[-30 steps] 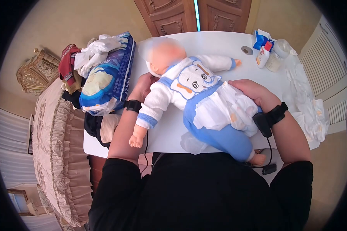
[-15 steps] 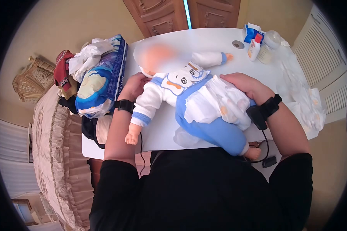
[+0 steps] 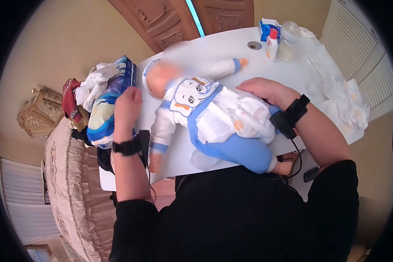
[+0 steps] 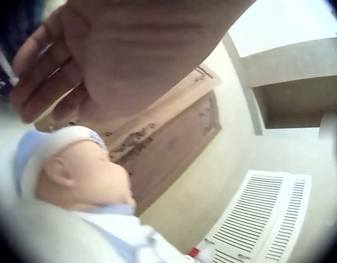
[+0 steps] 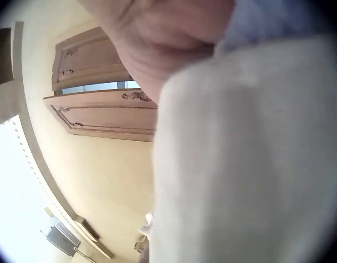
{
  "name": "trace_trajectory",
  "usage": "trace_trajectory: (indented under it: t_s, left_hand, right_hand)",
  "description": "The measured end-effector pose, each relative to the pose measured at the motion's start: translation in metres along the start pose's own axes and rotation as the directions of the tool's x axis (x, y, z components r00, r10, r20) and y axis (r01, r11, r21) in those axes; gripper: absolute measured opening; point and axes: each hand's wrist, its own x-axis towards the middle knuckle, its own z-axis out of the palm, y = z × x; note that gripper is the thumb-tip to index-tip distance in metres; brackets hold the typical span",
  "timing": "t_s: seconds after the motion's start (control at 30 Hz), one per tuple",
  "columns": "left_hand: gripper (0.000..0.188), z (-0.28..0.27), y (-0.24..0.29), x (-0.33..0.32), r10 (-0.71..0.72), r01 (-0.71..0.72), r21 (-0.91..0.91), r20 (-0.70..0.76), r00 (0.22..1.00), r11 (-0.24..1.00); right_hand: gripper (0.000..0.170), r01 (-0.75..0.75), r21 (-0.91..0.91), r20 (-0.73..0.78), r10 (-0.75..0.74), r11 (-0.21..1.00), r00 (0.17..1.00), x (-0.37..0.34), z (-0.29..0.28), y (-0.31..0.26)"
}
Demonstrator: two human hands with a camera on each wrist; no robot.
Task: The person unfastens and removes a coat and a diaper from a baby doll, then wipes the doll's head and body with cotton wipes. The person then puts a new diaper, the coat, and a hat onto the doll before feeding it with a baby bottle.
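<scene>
A baby doll (image 3: 161, 81) in a white and blue outfit with an elephant on its chest (image 3: 194, 94) lies face up on the white table (image 3: 174, 172). A white diaper (image 3: 231, 115) covers the doll's hips over the blue pants (image 3: 231, 150). My right hand (image 3: 268, 91) rests along the far side of the diaper, fingers extended; in the right wrist view the white diaper (image 5: 239, 153) fills much of the picture under the palm. Raised left of the doll's head, my left hand (image 3: 129, 107) has loosely bent fingers (image 4: 45, 66) and holds nothing.
Left of the doll stands a blue diaper pack (image 3: 102, 113) with cloths (image 3: 96, 83) on top. At the far right are a red-capped bottle (image 3: 272, 46), a baby bottle (image 3: 288, 41) and a blue packet (image 3: 268, 30). Crumpled diapers (image 3: 349, 105) lie along the right edge.
My left hand has come away from behind the doll's head and moved left, toward the diaper pack. The right hand stays at the diaper. The head view has shifted and tilted.
</scene>
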Motion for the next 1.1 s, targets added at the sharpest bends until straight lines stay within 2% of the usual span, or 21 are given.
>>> trace_trajectory:
  t_s: [0.03,0.07,0.1,0.13,0.17,0.2,0.23,0.27,0.3,0.33,0.4,0.47,0.6,0.67,0.73,0.83,0.9,0.93,1.0,1.03,1.1]
  left_hand:
    - [0.025,0.005,0.019,-0.013,0.192,-0.204,-0.066,-0.153,0.969,0.977]
    - [0.021,0.013,0.039,-0.028,0.357,-0.405,-0.102,-0.312,0.880,0.909]
    - [0.021,0.023,0.062,-0.047,0.448,-0.491,-0.180,-0.235,0.863,0.852]
    - [0.021,0.038,0.087,-0.066,0.535,-0.560,-0.266,-0.165,0.828,0.785]
    - [0.021,0.057,0.107,-0.079,0.546,-0.555,-0.337,-0.129,0.827,0.761]
    - [0.022,0.069,0.118,-0.079,0.658,-0.678,-0.160,-0.165,0.735,0.717]
    - [0.023,0.082,0.127,-0.078,0.614,-0.652,-0.185,-0.224,0.757,0.736]
    - [0.023,0.087,0.131,-0.077,0.617,-0.653,-0.186,-0.219,0.756,0.734]
    - [0.023,0.091,0.135,-0.076,0.657,-0.683,-0.077,-0.216,0.723,0.726]
    - [0.023,0.094,0.139,-0.075,0.697,-0.708,0.033,-0.206,0.686,0.706]
    - [0.024,0.101,0.141,-0.076,0.721,-0.720,0.092,-0.207,0.661,0.687]
    - [0.018,0.107,0.138,-0.077,0.626,-0.663,-0.136,-0.237,0.743,0.736]
    - [0.011,0.112,0.125,-0.086,0.656,-0.723,-0.271,-0.304,0.691,0.636]
    - [0.012,0.111,0.121,-0.088,0.860,-0.906,-0.035,-0.301,0.413,0.423]
    - [0.014,0.114,0.119,-0.091,0.848,-0.891,-0.020,-0.299,0.438,0.453]
    - [0.012,0.120,0.112,-0.091,0.819,-0.885,-0.081,-0.348,0.455,0.457]
    - [0.019,0.128,0.114,-0.097,0.550,-0.686,-0.355,-0.414,0.725,0.635]
    - [0.019,0.126,0.115,-0.098,0.546,-0.681,-0.356,-0.414,0.729,0.640]
    - [0.023,0.117,0.120,-0.098,0.555,-0.617,-0.209,-0.291,0.780,0.759]
    - [0.023,0.111,0.122,-0.099,0.550,-0.613,-0.211,-0.290,0.783,0.762]
    - [0.017,0.102,0.125,-0.098,0.616,-0.625,-0.016,-0.152,0.773,0.780]
  right_hand:
    - [0.036,-0.001,0.008,0.000,0.001,1.000,1.000,0.000,-0.001,0.003]
    - [0.032,0.036,0.088,0.017,-0.038,0.995,0.999,0.000,-0.001,0.005]
    - [0.028,0.069,0.166,0.034,-0.076,0.984,0.997,0.001,0.001,0.007]
    - [0.028,0.065,0.168,0.040,-0.073,0.984,0.997,0.000,0.004,0.007]
    - [0.025,0.093,0.195,0.030,-0.101,0.976,0.994,-0.004,0.009,0.005]
    - [0.022,0.122,0.222,0.016,-0.129,0.967,0.992,-0.008,0.012,0.003]
    - [0.022,0.120,0.224,0.016,-0.127,0.967,0.992,-0.012,0.014,0.003]
    - [0.021,0.183,0.197,-0.016,-0.183,0.963,0.983,-0.016,0.015,0.002]
    - [0.020,0.246,0.170,-0.052,-0.241,0.954,0.969,-0.019,0.015,0.003]
    - [0.020,0.248,0.175,-0.063,-0.240,0.953,0.969,-0.020,0.016,0.007]
    - [0.019,0.349,0.161,-0.101,-0.336,0.923,0.936,-0.019,0.016,0.015]
    - [0.020,0.375,0.178,-0.126,-0.357,0.910,0.926,-0.021,0.018,0.019]
    - [0.022,0.370,0.261,-0.119,-0.351,0.892,0.929,-0.021,0.013,0.025]
    - [0.023,0.346,0.208,-0.075,-0.337,0.915,0.938,-0.019,0.006,0.026]
    - [0.023,0.320,0.148,-0.021,-0.320,0.936,0.947,-0.018,0.003,0.025]
    - [0.027,0.379,0.049,0.069,-0.382,0.924,0.922,-0.018,0.003,0.018]
    - [0.031,0.441,-0.043,0.134,-0.432,0.897,0.892,-0.020,0.006,0.007]
    - [0.031,0.439,-0.041,0.140,-0.430,0.898,0.892,-0.023,0.008,0.001]
    - [0.034,0.520,-0.186,0.199,-0.487,0.833,0.851,-0.030,0.010,-0.009]
    - [0.034,0.518,-0.185,0.204,-0.483,0.835,0.851,-0.030,0.009,-0.011]
    - [0.037,0.509,-0.242,0.213,-0.466,0.826,0.859,-0.028,0.008,-0.014]
